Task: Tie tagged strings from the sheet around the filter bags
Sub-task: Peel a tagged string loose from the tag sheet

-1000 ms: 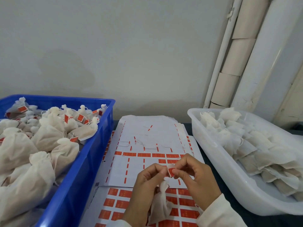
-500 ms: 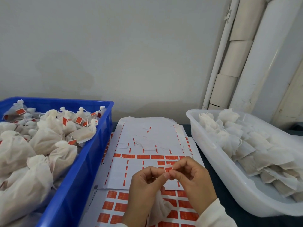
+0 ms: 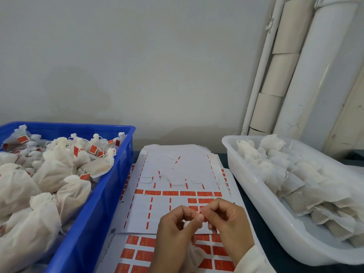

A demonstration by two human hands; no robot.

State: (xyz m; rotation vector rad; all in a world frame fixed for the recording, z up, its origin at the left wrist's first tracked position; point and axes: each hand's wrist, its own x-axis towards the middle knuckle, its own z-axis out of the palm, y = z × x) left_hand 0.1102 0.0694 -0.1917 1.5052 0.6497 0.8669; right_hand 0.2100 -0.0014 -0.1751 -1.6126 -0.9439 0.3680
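My left hand [image 3: 177, 231] grips the gathered neck of a white filter bag [image 3: 194, 255], whose body hangs below my fingers. My right hand [image 3: 226, 219] meets the left at the fingertips and pinches a small red tag [image 3: 203, 213] with its string at the bag's neck; the string itself is too thin to follow. Both hands hover over the white sheets of red tags [image 3: 177, 198], where several tags are still attached and many slots are bare.
A blue crate [image 3: 102, 196] on the left holds several tied bags with red tags. A white tub [image 3: 262, 205] on the right holds several untied filter bags. Pipes [image 3: 279, 71] run up the wall at the back right.
The hands have stayed pressed together at the bag's neck with small finger movements. The red tag, plainly visible between the fingertips a second ago, is now mostly covered.
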